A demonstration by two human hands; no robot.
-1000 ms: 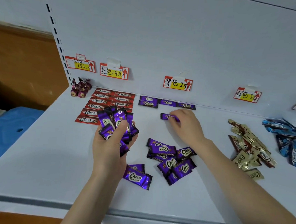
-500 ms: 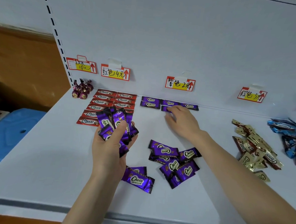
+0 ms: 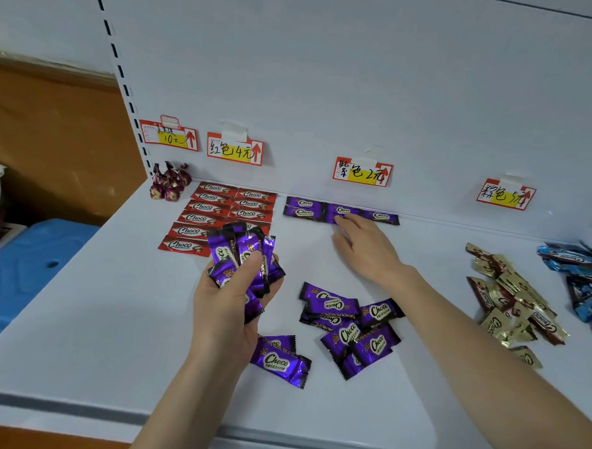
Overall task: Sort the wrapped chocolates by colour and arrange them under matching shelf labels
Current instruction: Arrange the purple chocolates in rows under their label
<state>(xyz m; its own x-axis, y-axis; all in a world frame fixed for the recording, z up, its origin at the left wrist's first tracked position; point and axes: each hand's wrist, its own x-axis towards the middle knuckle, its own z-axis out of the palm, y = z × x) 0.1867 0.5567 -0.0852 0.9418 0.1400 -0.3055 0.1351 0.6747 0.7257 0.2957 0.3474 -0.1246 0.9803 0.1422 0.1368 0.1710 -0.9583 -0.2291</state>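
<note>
Left hand (image 3: 230, 303) raised, palm up, thumb and fingers curled round a purple chocolates bunch (image 3: 243, 252). Right hand (image 3: 366, 253) palm down, arm outstretched, fingers (image 3: 347, 223) nearly straight.

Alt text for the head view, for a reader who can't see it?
The right hand touches the purple row under the purple label; the left hand grips a bunch of purple chocolates. Red chocolates lie sorted at left, a gold pile at right.

A single head-worn view looks forward and down on the shelf (image 3: 110, 334) from close range. It faces the back panel (image 3: 329, 88), just beyond the right hand's (image 3: 365, 252) fingers (image 3: 347, 227).
</note>
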